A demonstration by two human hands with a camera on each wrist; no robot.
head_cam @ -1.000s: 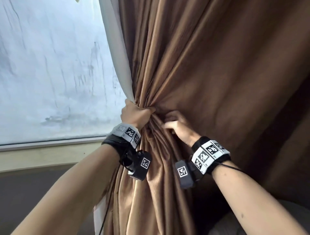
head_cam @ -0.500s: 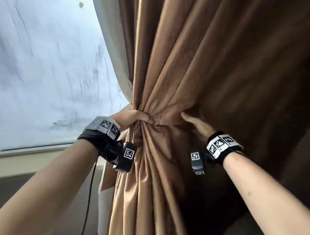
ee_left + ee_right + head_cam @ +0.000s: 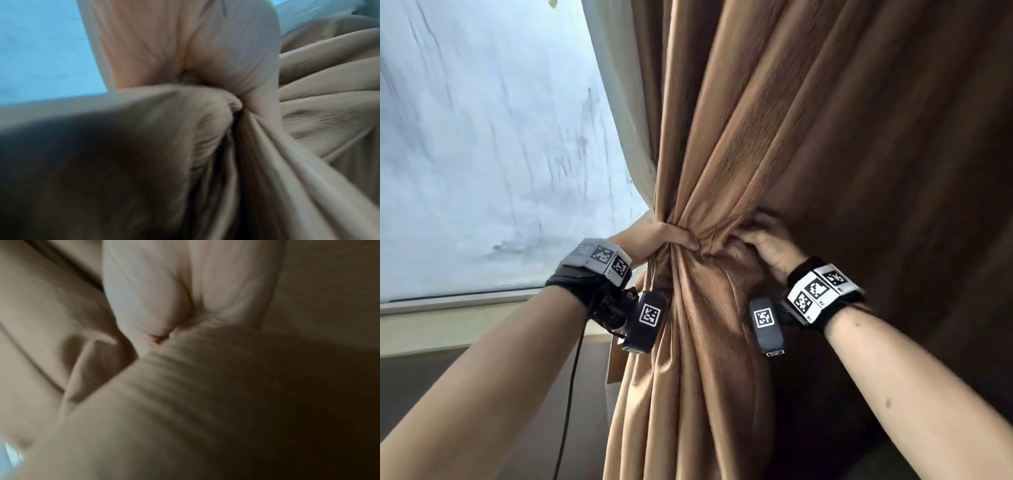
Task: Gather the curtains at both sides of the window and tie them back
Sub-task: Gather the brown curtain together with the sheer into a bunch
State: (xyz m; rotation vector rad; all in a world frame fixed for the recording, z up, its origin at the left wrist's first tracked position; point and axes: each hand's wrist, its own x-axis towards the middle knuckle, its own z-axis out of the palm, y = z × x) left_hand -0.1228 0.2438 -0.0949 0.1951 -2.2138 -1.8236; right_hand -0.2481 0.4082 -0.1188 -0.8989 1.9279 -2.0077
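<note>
A brown curtain (image 3: 722, 154) with a pale lining (image 3: 619, 102) hangs at the right side of the window and is bunched into a narrow waist. My left hand (image 3: 667, 234) grips that waist from the window side, its thumb lying across the front folds. My right hand (image 3: 763, 240) holds the same bunch from the right, with its fingers curled into the fabric. In the left wrist view, the left hand (image 3: 185, 48) squeezes the folds of the curtain (image 3: 308, 113). The right wrist view is blurred, showing the right hand (image 3: 185, 280) pressed into bulging curtain cloth (image 3: 185, 402). No tie-back shows.
The window pane (image 3: 482, 137) is streaked and bright at the left, with a sill (image 3: 448, 305) below it and a dark wall under that. A black cable (image 3: 571, 394) dangles from my left wrist. Dark curtain fabric fills the right side.
My right hand reached out to the right along the curtain, then came back to the bunch with more fabric. The left hand kept its grip on the waist.
</note>
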